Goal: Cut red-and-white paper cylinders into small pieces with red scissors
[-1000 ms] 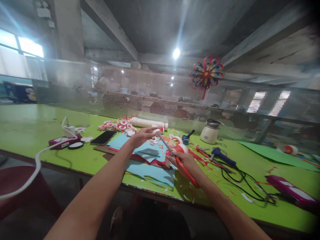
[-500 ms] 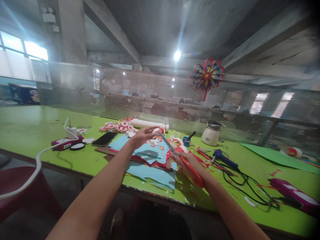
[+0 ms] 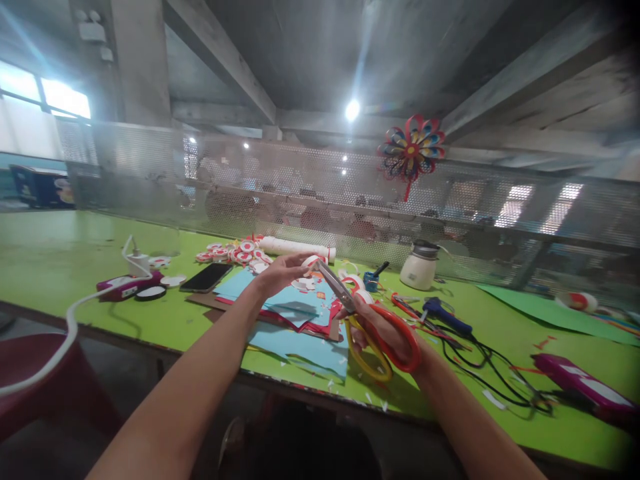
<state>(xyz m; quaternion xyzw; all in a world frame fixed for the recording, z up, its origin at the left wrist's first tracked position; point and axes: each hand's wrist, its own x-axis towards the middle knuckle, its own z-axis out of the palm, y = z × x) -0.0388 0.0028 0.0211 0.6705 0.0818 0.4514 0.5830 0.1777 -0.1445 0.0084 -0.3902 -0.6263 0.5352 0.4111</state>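
My left hand pinches a small red and white paper piece over the middle of the table. In my right hand is a pair of scissors with one red and one yellow handle loop. The blade tips touch or almost touch the paper piece; I cannot tell whether they cut into it. Beneath both hands lies a stack of light blue paper sheets, with red sheets and brown card showing under it. Several red and white paper discs are heaped beyond my left hand.
A phone and a purple power strip lie at left. A white roll is behind the hands. To the right are a cream kettle-like jug, a blue glue gun, black cables and a green sheet. A perforated screen borders the back.
My right hand has turned the scissors, so both handle loops now show, with the yellow one swung lower. My left hand keeps its pinch on the paper piece. The view has shifted slightly.
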